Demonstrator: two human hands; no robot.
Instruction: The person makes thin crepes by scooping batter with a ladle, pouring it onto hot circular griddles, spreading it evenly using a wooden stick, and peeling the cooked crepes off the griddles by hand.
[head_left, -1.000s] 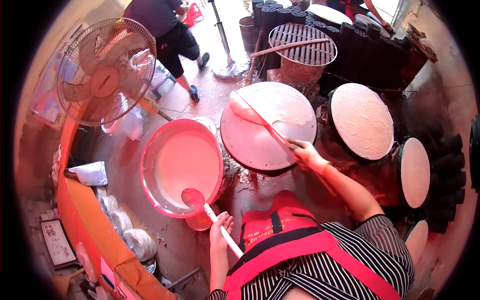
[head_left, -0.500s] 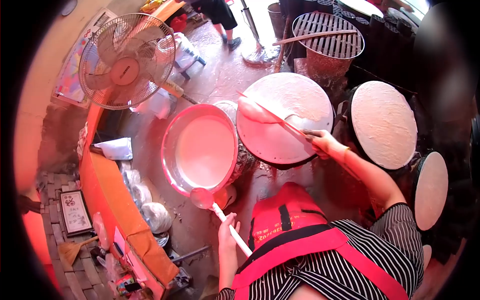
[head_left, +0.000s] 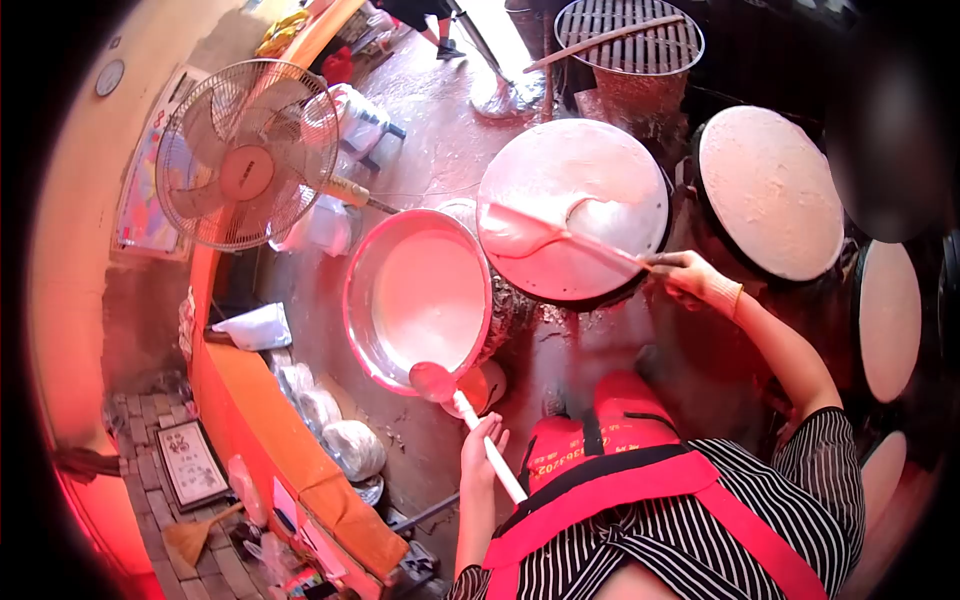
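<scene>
My left hand [head_left: 484, 446] holds the white handle of a ladle [head_left: 433, 381], whose red-looking bowl is over the near rim of a large basin [head_left: 352, 330] of pale batter. In my right hand [head_left: 695, 280], which wears a pale glove, is the handle of a long flat spreader [head_left: 520, 230]. The spreader's blade lies on the left part of a round griddle [head_left: 560, 285]. Pale batter [head_left: 590, 160] covers the far part of that griddle, and the near part shows smooth metal.
More round griddles [head_left: 770, 195] with pale sheets line the right side. A slatted round grate [head_left: 630, 35] stands behind. At the left are a fan [head_left: 247, 172], an orange counter [head_left: 270, 430] and a framed sign [head_left: 192, 463]. Another person's legs [head_left: 440, 35] show at the top.
The spreader's blade has swung toward me on the griddle, and my right hand has moved outward to the right. My left hand still holds the ladle. The view has shifted.
</scene>
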